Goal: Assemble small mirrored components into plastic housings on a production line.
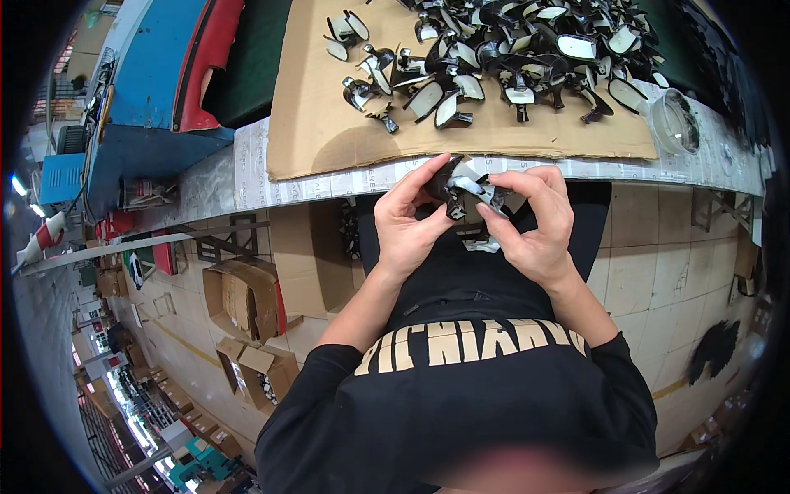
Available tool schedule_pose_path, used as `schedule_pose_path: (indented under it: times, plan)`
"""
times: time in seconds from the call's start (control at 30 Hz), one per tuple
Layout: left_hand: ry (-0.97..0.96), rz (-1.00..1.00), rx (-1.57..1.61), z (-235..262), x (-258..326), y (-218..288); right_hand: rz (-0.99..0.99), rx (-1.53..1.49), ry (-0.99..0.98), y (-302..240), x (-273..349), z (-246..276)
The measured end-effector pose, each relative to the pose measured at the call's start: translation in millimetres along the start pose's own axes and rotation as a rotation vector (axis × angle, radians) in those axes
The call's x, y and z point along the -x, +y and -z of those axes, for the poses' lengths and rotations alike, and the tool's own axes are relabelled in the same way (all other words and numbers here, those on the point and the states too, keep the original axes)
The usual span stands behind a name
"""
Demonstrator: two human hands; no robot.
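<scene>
Just off the table's near edge, my left hand (410,218) is closed round a glossy black shoe heel (453,198), fingers behind it and thumb at its lower end. From the other side, my right hand (536,216) pinches a pale, shiny, thin piece (476,186) against the heel. Whether that piece is loose or part of the heel cannot be made out. Beyond my hands, a heap of similar black shoe heels (518,53) with cream-coloured seats lies on a cardboard sheet (329,136), several of them apart from the heap at its left.
A clear round tub (675,122) stands at the table's right. To the left is a blue machine housing (152,66) with a red panel (202,74). Opened cardboard boxes (243,300) sit on the tiled floor below left. The table edge (329,188) runs just beyond my hands.
</scene>
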State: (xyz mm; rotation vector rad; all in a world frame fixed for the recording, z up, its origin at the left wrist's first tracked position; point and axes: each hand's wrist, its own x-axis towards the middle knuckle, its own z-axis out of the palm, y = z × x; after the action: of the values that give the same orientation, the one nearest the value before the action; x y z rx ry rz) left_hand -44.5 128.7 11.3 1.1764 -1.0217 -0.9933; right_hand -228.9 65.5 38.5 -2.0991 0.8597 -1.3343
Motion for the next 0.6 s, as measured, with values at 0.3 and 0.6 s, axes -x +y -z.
schedule_pose_path:
  times: [0.3, 0.6]
  plan:
    - [0.007, -0.014, 0.002, 7.0, -2.9, 1.1, -0.148, -0.235, -0.121, -16.1, 0.1, 21.8]
    - [-0.049, 0.041, -0.057, 4.3, 1.7, 9.9, -0.064, -0.014, -0.076, -5.6, -0.2, 7.7]
